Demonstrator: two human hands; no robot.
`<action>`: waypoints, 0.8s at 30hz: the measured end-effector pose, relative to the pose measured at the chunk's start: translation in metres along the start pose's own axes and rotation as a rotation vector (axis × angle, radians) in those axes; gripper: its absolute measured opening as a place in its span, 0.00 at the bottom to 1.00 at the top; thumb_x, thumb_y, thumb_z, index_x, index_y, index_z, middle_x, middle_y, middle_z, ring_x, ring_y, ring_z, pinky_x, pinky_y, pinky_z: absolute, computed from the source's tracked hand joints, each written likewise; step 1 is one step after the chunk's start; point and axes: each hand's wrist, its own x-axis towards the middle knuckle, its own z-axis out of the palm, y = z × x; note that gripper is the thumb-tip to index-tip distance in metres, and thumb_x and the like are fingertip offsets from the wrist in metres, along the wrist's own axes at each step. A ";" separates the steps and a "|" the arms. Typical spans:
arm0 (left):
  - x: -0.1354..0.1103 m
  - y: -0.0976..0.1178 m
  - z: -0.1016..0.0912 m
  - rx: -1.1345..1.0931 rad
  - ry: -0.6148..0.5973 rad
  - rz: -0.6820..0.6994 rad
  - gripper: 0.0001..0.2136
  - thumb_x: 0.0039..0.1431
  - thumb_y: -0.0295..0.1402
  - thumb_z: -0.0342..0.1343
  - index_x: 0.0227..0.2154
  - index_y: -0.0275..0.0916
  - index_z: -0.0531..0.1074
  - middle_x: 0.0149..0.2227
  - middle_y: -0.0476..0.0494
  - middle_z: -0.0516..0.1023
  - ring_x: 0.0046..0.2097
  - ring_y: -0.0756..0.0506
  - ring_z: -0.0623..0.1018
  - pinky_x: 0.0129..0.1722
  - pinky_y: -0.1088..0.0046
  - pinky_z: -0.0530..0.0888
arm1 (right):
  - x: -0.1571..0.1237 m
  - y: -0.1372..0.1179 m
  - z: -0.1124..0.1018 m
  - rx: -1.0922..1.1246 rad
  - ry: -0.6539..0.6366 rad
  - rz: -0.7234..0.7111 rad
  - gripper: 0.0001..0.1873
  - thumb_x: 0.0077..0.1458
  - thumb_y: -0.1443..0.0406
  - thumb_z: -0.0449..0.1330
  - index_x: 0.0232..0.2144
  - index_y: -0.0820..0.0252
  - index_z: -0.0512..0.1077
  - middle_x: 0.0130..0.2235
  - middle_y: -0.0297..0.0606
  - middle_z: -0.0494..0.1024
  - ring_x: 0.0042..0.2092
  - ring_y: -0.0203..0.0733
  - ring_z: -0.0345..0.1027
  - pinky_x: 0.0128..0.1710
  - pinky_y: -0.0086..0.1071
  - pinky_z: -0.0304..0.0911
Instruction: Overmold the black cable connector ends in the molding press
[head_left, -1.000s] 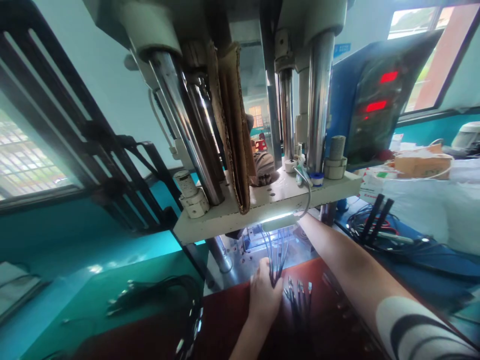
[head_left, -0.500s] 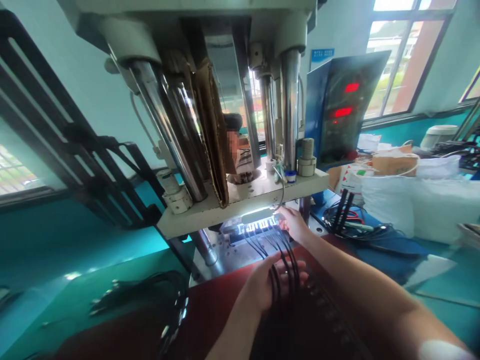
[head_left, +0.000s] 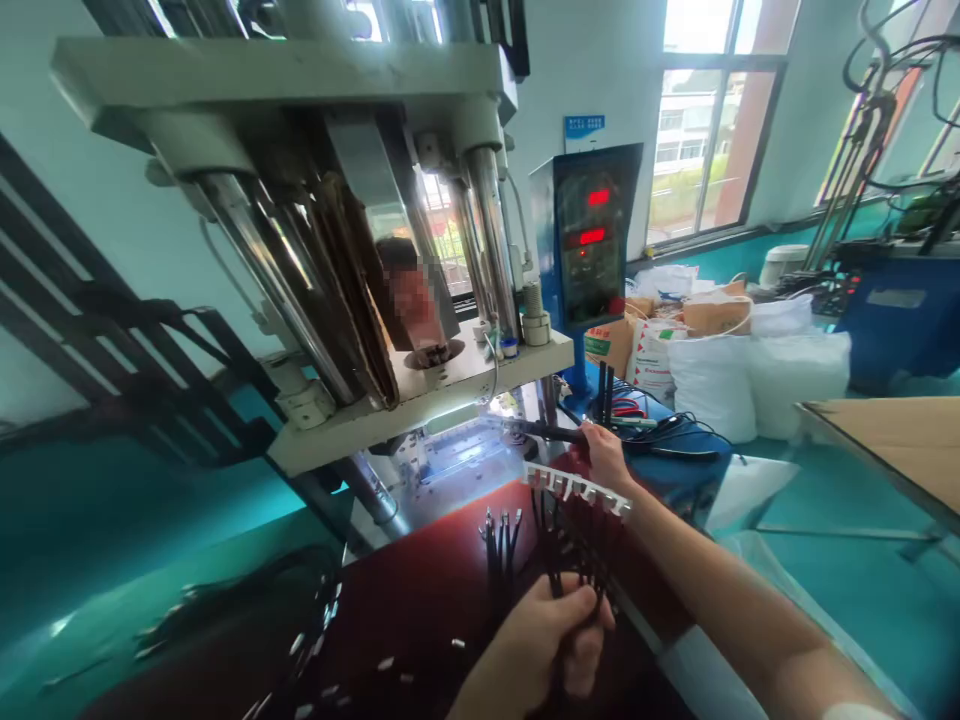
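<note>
My right hand (head_left: 604,456) grips one end of a white moulded plastic strip (head_left: 576,490), which has several black cables (head_left: 574,540) hanging from it. Those cables run down into my left hand (head_left: 534,640), shut around the bunch above the dark red mat (head_left: 405,575). Just left of my right hand, a thin black rod-like piece (head_left: 541,432) lies near the mould's edge. Its exact nature cannot be told. The lit metal mould bed (head_left: 450,462) of a vertical press sits beyond both hands, under the press's white platen (head_left: 420,395).
Chrome press columns (head_left: 480,230) rise from the platen. A blue control box (head_left: 585,235) shows red digits. A person (head_left: 420,300) stands beyond the press. Loose cable bundles (head_left: 240,610) lie at the lower left. White sacks (head_left: 712,390) and a cardboard sheet (head_left: 885,450) are to the right.
My right hand has lifted the white strip with its cables out from the mould toward me. My left hand still grips the cables. The view has tilted up and pulled back.
</note>
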 end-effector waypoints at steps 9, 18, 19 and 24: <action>-0.009 -0.002 0.006 0.132 -0.012 0.103 0.15 0.50 0.43 0.57 0.27 0.32 0.69 0.14 0.54 0.62 0.13 0.56 0.58 0.11 0.80 0.54 | -0.023 -0.018 -0.110 -0.188 0.108 -0.050 0.22 0.38 0.48 0.59 0.24 0.62 0.68 0.19 0.29 0.67 0.17 0.32 0.57 0.16 0.28 0.55; -0.002 0.000 0.007 0.143 -0.016 0.068 0.15 0.49 0.43 0.58 0.27 0.32 0.69 0.14 0.55 0.61 0.13 0.57 0.57 0.11 0.81 0.55 | -0.062 -0.026 -0.162 -1.097 -0.410 -0.370 0.07 0.45 0.65 0.57 0.29 0.59 0.72 0.36 0.40 0.72 0.41 0.46 0.65 0.44 0.40 0.60; -0.001 0.000 0.007 0.150 -0.011 0.062 0.16 0.49 0.43 0.58 0.27 0.32 0.69 0.14 0.55 0.61 0.13 0.57 0.57 0.11 0.81 0.55 | -0.066 -0.028 -0.161 -1.198 -0.414 -0.423 0.06 0.46 0.65 0.57 0.29 0.59 0.72 0.37 0.41 0.72 0.42 0.47 0.63 0.45 0.42 0.59; 0.001 -0.001 0.008 0.218 0.027 0.040 0.16 0.49 0.44 0.57 0.28 0.32 0.68 0.15 0.55 0.61 0.14 0.57 0.58 0.12 0.80 0.55 | -0.088 -0.074 -0.126 -1.127 -0.404 -0.685 0.15 0.57 0.60 0.52 0.45 0.60 0.68 0.44 0.45 0.70 0.46 0.47 0.63 0.46 0.40 0.60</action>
